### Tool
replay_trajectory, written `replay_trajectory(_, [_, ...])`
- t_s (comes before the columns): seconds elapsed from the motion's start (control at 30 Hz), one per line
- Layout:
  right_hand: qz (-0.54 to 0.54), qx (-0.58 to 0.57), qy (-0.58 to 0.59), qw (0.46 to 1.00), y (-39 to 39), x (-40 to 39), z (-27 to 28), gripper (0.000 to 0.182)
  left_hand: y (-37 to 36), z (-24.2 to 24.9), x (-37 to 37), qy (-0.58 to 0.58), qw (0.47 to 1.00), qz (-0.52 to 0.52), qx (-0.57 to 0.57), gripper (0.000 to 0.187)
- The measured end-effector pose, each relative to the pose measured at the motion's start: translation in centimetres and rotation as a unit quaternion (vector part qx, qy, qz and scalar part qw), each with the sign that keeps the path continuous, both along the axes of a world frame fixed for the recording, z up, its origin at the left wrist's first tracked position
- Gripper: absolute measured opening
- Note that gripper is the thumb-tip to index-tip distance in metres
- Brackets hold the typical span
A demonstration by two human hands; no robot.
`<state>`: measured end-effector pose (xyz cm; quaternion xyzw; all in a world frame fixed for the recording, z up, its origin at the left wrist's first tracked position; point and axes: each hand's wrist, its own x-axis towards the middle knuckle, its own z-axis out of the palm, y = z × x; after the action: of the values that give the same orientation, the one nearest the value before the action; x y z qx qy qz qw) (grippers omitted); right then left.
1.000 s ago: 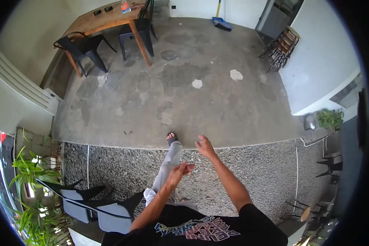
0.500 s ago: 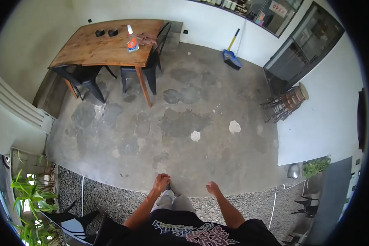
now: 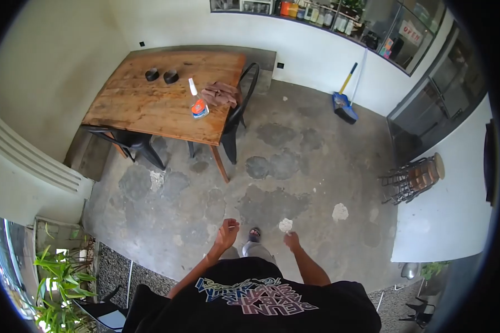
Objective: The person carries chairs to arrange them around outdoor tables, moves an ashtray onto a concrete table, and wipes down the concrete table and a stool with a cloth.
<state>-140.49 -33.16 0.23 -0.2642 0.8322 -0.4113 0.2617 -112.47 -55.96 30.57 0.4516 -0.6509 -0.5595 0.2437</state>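
Well, on the wooden worktop [image 3: 161, 105] across from the person I see a clear bottle [image 3: 199, 109] with an orange-and-blue label and a long white nozzle; how full it is, I can't tell. Two squat, round black bowls [image 3: 171, 77] sit just beside each other farther back, their insides too dark to read. Behind the window glass, bottles and jars [image 3: 319, 15] stand in a row, some pale, some yellowish, their contents too small to make out.

A crumpled brown cloth [image 3: 219, 94] lies in soft folds next to the bottle, near the worktop's end. The boards show a warm, worn grain, while the concrete floor [image 3: 328, 172] is grey, patchy and flaked with white. Dark chairs [image 3: 233, 130] with curved backs are drawn up close.

The left hand [image 3: 226, 233] hangs above the floor, fingers bent inward; the right hand [image 3: 291, 240] is curled too, lower and to the side. Whether either is fully closed, I can't tell from here. Both are well apart from the worktop, the bottle and the cloth.
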Motion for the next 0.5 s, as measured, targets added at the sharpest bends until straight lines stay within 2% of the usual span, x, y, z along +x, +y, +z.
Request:
replay_trajectory(0.03, [0.124, -0.024, 0.229, 0.965, -7.7, -3.7, 0.9, 0.012, -1.1, 1.4, -0.8, 0.025, 0.999, 0.015, 0.032, 0.028])
replay_trajectory(0.07, [0.175, -0.052, 0.480, 0.858, -15.5, -7.4, 1.8, 0.018, -2.2, 2.0, -1.2, 0.028, 0.999, 0.019, 0.038, 0.028])
replay_trajectory(0.1, [0.054, 0.001, 0.053, 0.997, -24.1, -6.2, 15.4, 0.027, -3.8, 2.4, -1.5, 0.020, 0.999, 0.032, 0.036, 0.028])
replay_trajectory(0.13, [0.076, 0.000, 0.053, 0.996, -31.1, -6.5, 22.1, 0.035, -5.8, 2.4, -2.0, 0.013, 0.998, 0.044, 0.031, 0.027])
replay_trajectory(0.2, [0.155, -0.093, 0.080, 0.980, -43.4, -7.3, 28.3, 0.037, -8.2, 1.0, -2.4, 0.009, 0.998, 0.057, 0.004, 0.028])
replay_trajectory(0.23, [0.165, -0.121, 0.154, 0.967, -48.5, -6.6, 31.5, 0.035, -9.5, 0.3, -2.6, 0.003, 0.998, 0.062, 0.008, 0.027])
replay_trajectory(0.27, [0.194, -0.123, 0.137, 0.964, -53.0, -6.1, 34.5, 0.033, -11.2, -0.3, -2.6, -0.006, 0.998, 0.063, 0.012, 0.027])
replay_trajectory(0.3, [0.216, -0.124, 0.117, 0.961, -57.0, -5.7, 36.5, 0.032, -12.9, -0.4, -2.6, -0.007, 0.998, 0.053, 0.024, 0.026])
replay_trajectory(0.4, [0.255, -0.091, 0.138, 0.953, -68.3, -5.6, 37.0, 0.034, -19.4, -1.7, -2.4, 0.018, 0.998, 0.002, 0.056, 0.020])
replay_trajectory(0.5, [0.222, -0.088, 0.195, 0.951, -76.8, -6.1, 29.4, 0.034, -26.5, -0.1, -1.1, -0.023, 0.997, -0.009, 0.069, 0.019])
